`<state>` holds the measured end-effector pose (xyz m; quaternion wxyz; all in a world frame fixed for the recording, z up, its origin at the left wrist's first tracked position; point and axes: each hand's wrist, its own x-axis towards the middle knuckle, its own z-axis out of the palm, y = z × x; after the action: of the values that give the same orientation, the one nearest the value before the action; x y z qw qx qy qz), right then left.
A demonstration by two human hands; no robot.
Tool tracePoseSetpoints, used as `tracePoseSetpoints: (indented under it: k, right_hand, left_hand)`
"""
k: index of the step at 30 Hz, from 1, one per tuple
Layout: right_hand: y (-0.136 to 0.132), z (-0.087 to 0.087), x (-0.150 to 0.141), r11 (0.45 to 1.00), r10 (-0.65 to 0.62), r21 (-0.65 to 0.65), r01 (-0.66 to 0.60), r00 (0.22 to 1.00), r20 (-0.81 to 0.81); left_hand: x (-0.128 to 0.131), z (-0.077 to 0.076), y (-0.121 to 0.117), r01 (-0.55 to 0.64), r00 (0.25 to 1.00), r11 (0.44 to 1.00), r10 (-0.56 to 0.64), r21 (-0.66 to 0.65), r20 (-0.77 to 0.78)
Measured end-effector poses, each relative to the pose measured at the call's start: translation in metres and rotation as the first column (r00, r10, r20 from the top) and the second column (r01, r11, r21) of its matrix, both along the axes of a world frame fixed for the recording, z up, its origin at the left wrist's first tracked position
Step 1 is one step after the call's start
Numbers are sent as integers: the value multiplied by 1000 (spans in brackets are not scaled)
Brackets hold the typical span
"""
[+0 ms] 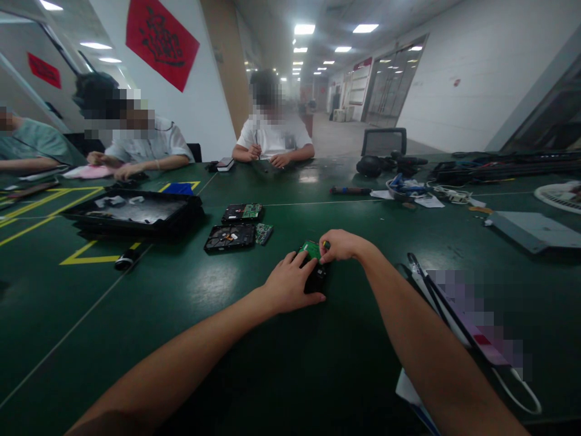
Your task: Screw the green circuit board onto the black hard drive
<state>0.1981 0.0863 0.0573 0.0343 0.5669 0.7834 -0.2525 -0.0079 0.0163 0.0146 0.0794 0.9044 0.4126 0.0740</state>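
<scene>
A small black hard drive (pixel 316 277) with a green circuit board (pixel 310 248) on top lies on the dark green table (pixel 218 363) in front of me. My left hand (pixel 290 284) rests over its near left side and holds it down, fingers curled round it. Pinched fingers of my right hand (pixel 341 244) press a small tool with a yellow-green tip (pixel 325 244) onto the board's far right corner.
Two more black drives (pixel 230 237) (pixel 242 212) with green boards lie to the left, beside a black tray (pixel 136 212). Other people sit across the table. A fan, cables, a bowl and a metal plate (pixel 535 230) lie at the right; a lanyard (pixel 472 327) is near my right arm.
</scene>
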Motion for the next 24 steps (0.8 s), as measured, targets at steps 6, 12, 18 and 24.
tracePoseSetpoints:
  k: [6, 12, 18, 24]
  right_hand:
    - [0, 0, -2, 999, -11, -32, 10, 1000, -19]
    - [-3, 3, -4, 1000, -11, -12, 11, 1000, -2]
    - [-2, 5, 1, 999, -48, -18, 47, 998, -46]
    - [2, 8, 12, 995, -103, 10, 104, 993, -61]
  left_hand:
    - [0, 0, -1, 5, 1000, 1000, -5, 13, 1]
    - [1, 1, -1, -1, 1000, 1000, 1, -3, 10]
    - [0, 0, -1, -7, 1000, 1000, 7, -4, 0]
    - [-1, -2, -2, -10, 1000, 1000, 10, -23, 6]
